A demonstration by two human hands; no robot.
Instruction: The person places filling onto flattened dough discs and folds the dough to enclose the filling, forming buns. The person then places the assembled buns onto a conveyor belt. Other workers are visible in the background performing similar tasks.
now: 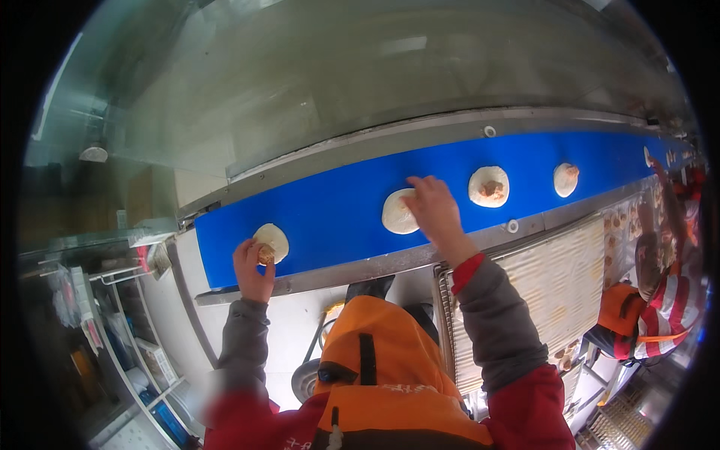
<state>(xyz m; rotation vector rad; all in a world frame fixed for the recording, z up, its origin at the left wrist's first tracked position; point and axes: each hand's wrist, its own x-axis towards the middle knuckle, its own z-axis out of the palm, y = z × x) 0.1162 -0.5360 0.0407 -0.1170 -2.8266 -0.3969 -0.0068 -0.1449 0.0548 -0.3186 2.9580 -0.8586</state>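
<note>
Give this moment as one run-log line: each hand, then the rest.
left hand: at brown lump on dough disc | right hand: over right edge of second disc | rest: blue belt beneath, topped disc further right

Pale left dough disc (pixel 274 238) is laid flat on the blue belt (pixel 330 206), near edge overlapped by a brownish filling lump (pixel 265 255); right dough disc (pixel 397 214)'s pale too, just partly covered.

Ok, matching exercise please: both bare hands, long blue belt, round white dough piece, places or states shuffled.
1. Bare left hand
2. Bare right hand
3. Long blue belt
4. Round white dough piece, third from left

A. Under several dough pieces
B. Bears brown filling; no hand touching
C. At the second dough piece from left
D. Fingers around a brown filling lump

Pairs: 1-D, 2-C, 3-A, 4-B
</note>
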